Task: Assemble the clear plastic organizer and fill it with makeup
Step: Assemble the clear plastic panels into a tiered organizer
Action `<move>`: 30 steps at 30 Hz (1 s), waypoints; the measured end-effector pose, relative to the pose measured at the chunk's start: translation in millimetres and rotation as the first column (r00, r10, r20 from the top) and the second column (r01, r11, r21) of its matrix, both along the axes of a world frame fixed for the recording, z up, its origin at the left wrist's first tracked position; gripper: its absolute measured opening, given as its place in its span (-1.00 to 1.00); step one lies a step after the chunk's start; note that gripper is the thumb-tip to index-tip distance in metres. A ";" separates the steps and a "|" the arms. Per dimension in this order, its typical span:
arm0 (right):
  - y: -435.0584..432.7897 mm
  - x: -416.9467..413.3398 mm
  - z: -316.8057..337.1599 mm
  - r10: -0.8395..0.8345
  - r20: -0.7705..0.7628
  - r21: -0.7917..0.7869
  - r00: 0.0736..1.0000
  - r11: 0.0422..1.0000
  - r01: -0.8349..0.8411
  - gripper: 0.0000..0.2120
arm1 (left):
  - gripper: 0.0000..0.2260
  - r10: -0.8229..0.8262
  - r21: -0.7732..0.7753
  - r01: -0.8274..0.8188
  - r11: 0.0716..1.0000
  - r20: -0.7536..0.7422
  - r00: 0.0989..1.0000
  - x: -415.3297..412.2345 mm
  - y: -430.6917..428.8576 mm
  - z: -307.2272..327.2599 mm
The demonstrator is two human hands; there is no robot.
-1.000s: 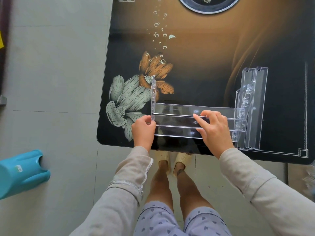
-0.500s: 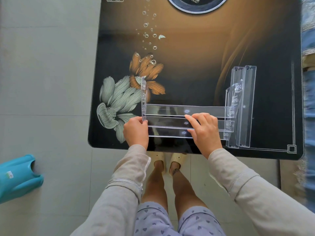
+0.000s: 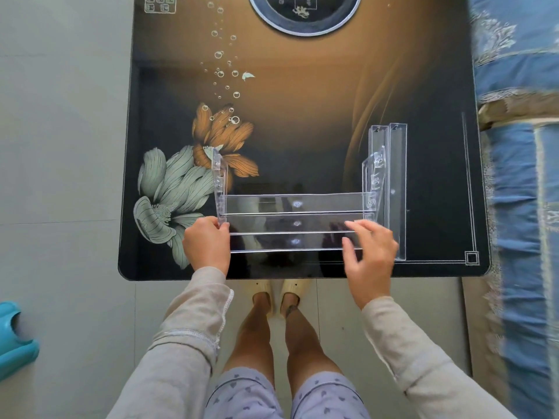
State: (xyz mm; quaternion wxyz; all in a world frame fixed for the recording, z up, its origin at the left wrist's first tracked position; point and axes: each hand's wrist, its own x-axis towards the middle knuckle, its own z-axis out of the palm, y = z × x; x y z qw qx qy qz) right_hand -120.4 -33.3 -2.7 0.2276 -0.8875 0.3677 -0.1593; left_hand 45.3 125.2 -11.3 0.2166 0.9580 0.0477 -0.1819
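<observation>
My left hand [image 3: 207,243] pinches the left side panel of the clear plastic stepped organizer [image 3: 295,222] near the six o'clock edge of the glossy black flower-printed table [image 3: 302,116]; my right hand [image 3: 370,255], fingers spread loose, hovers at its three o'clock end, contact uncertain.

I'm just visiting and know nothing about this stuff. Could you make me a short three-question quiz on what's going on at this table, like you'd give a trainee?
1. True or false: makeup is already stored in the clear organizer.
2. Which part does the left hand pinch?
A. the left side panel
B. the loose clear strips at the right
C. the teal plastic object on the floor
3. Fill in: the right hand is at the organizer's ____ end, fingers spread.

Key
1. False: the shelves are bare and no makeup is in view.
2. A
3. right
</observation>
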 end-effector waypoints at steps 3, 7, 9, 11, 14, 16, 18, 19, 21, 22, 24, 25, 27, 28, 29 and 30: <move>-14.5 -7.9 7.2 -0.364 0.049 0.218 0.930 0.913 0.346 -0.76 | -0.82 0.004 0.009 -0.004 1.000 0.010 1.000 -0.2 0.2 -0.4; -33.5 -1.0 0.4 -0.446 -0.179 0.461 0.877 0.749 0.476 -0.75 | -0.82 -0.008 0.011 0.008 1.000 0.021 1.000 -1.4 -0.6 -0.3; -36.4 1.5 -2.4 -0.437 -0.214 0.452 0.874 0.749 0.485 -0.75 | -0.82 -0.010 0.008 0.010 1.000 0.016 1.000 -1.5 -0.7 -0.7; -37.8 4.6 -3.2 -0.436 -0.211 0.424 0.875 0.766 0.484 -0.77 | -0.82 -0.002 0.008 0.002 1.000 0.013 1.000 -1.7 -0.7 -0.6; -39.3 8.1 -6.4 -0.431 -0.226 0.384 0.874 0.785 0.486 -0.80 | -0.83 0.002 0.005 -0.003 1.000 0.022 1.000 -2.1 -0.4 -0.7; -41.2 10.6 -8.2 -0.433 -0.248 0.388 0.867 0.775 0.498 -0.83 | -0.83 -0.002 0.008 0.002 1.000 0.028 1.000 -2.8 -0.7 -1.0; -44.4 12.9 -9.4 -0.430 -0.277 0.381 0.859 0.772 0.509 -0.87 | -0.83 -0.005 0.013 0.004 1.000 0.033 0.999 -2.7 -0.9 -1.6; -46.7 13.7 -9.8 -0.434 -0.293 0.377 0.852 0.766 0.520 -0.88 | -0.83 -0.004 0.016 0.003 1.000 0.035 0.999 -3.0 -1.0 -1.8; -49.3 14.5 -10.3 -0.449 -0.314 0.380 0.836 0.748 0.544 -0.89 | -0.83 0.002 0.023 -0.003 1.000 0.035 0.999 -3.3 -1.3 -2.0; -49.4 14.7 -11.0 -0.448 -0.316 0.378 0.836 0.749 0.544 -0.90 | -0.83 0.004 0.027 -0.005 1.000 0.035 0.999 -3.5 -1.7 -1.9; -48.5 14.6 -13.0 -0.433 -0.316 0.367 0.844 0.765 0.530 -0.91 | -0.83 0.009 0.030 -0.010 1.000 0.038 0.999 -3.5 -2.3 -2.4; -48.1 14.7 -13.7 -0.432 -0.318 0.364 0.844 0.766 0.529 -0.92 | -0.83 0.013 0.032 -0.014 0.999 0.040 0.999 -3.7 -2.5 -2.5; -48.5 15.2 -14.4 -0.440 -0.318 0.369 0.840 0.759 0.537 -0.93 | -0.83 0.013 0.039 -0.015 0.999 0.046 0.999 -4.2 -2.6 -3.1; -49.2 15.2 -14.8 -0.443 -0.314 0.375 0.840 0.754 0.539 -0.93 | -0.83 0.010 0.041 -0.012 0.999 0.047 0.999 -4.5 -2.5 -3.5; -49.8 14.5 -15.3 -0.441 -0.309 0.385 0.843 0.752 0.534 -0.92 | -0.83 0.005 0.042 -0.007 0.999 0.047 0.999 -4.9 -2.6 -3.6; -49.8 13.2 -15.5 -0.433 -0.298 0.399 0.851 0.753 0.523 -0.91 | -0.83 0.002 0.043 -0.004 0.999 0.046 0.999 -5.0 -2.6 -3.8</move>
